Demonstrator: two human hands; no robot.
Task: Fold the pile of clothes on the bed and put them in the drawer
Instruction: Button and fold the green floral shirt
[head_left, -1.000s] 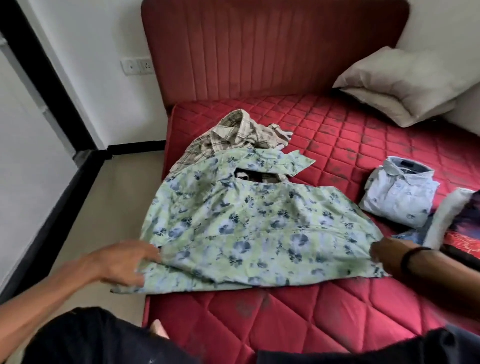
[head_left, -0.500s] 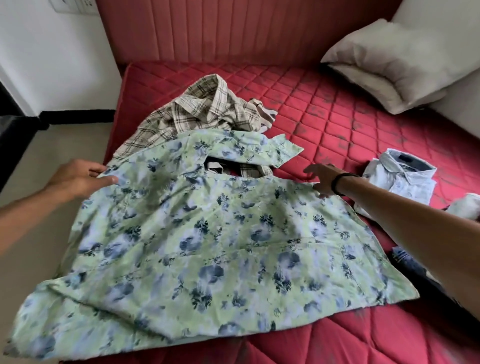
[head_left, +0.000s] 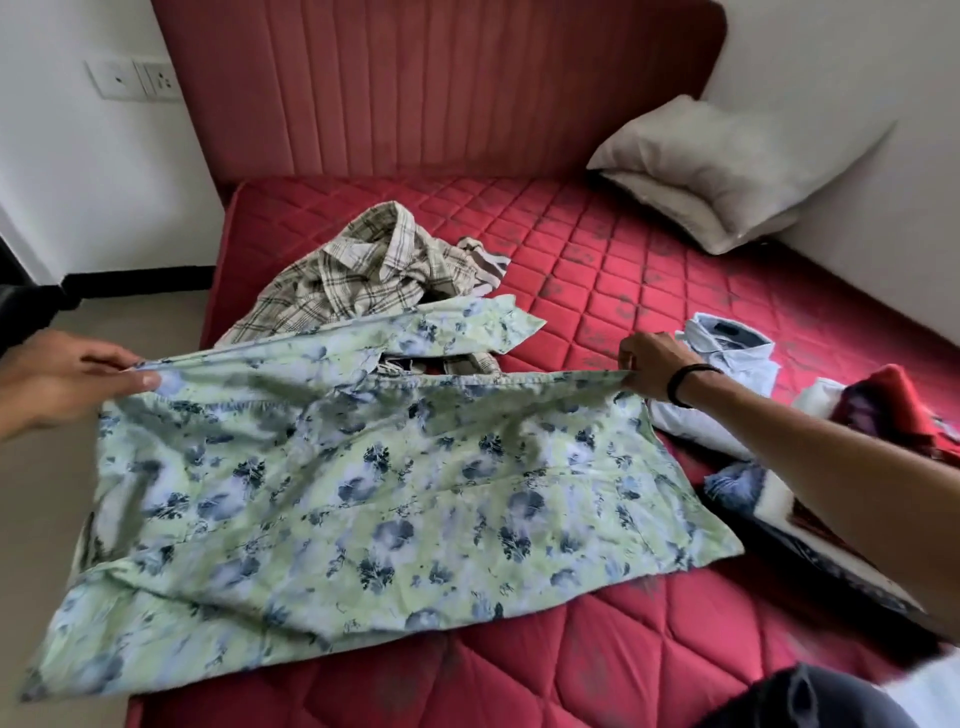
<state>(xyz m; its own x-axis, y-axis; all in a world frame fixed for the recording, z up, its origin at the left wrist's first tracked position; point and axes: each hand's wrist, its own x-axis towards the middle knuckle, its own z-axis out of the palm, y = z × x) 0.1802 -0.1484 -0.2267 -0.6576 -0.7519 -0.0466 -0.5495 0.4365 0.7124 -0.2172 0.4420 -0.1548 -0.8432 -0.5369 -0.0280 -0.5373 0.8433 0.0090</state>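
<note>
A pale green shirt with blue flowers (head_left: 374, 483) is stretched across the near part of the red quilted bed (head_left: 597, 260). My left hand (head_left: 67, 374) pinches its upper left edge, and my right hand (head_left: 649, 364) pinches its upper right edge, pulling the top edge taut and slightly raised. Its lower hem hangs over the bed's left side. Behind it lies a crumpled beige plaid shirt (head_left: 363, 275). A folded light blue shirt (head_left: 727, 358) rests to the right, partly behind my right wrist.
A grey pillow (head_left: 737, 166) leans in the far right corner by the wall. More fabrics, dark, red and white (head_left: 883, 410), lie at the right edge under my forearm. The red headboard (head_left: 441, 88) stands behind; beige floor (head_left: 104, 322) lies left of the bed.
Both hands went from the shirt's lower corners up to its shoulder area. They now pinch the top edge and pull it taut, where half a second ago they were only reaching it.
</note>
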